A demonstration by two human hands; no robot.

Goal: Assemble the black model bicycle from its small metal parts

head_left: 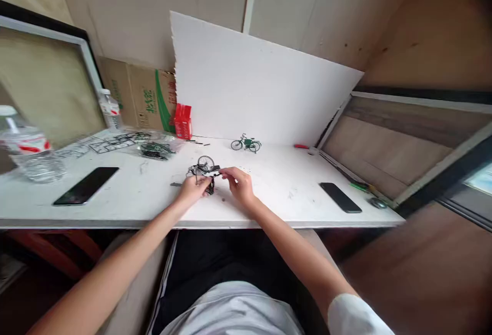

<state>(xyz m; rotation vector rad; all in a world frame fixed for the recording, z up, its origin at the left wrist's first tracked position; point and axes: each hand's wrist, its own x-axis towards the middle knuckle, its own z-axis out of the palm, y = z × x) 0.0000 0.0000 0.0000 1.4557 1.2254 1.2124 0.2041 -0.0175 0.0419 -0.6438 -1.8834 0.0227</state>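
Note:
Near the front middle of the white table, my left hand (192,190) is closed around part of a small black model bicycle (205,163), whose spoked wheel points away from me. My right hand (239,182) pinches a thin dark part at the model's right side, fingertips together; its exact shape is too small to make out. My left fingers hide some of the frame. Farther back stands a finished-looking green model bicycle (246,143), upright and touched by neither hand. A small dark strip (176,184) lies just left of my left hand.
Left of my hands lie a phone (86,186), a plastic bag of dark parts (156,150) and part frames (119,141). Two water bottles (33,145), a red box (183,121) and a cardboard box (138,94) stand behind. Another phone (340,197) lies right. A white board (265,83) leans at the back.

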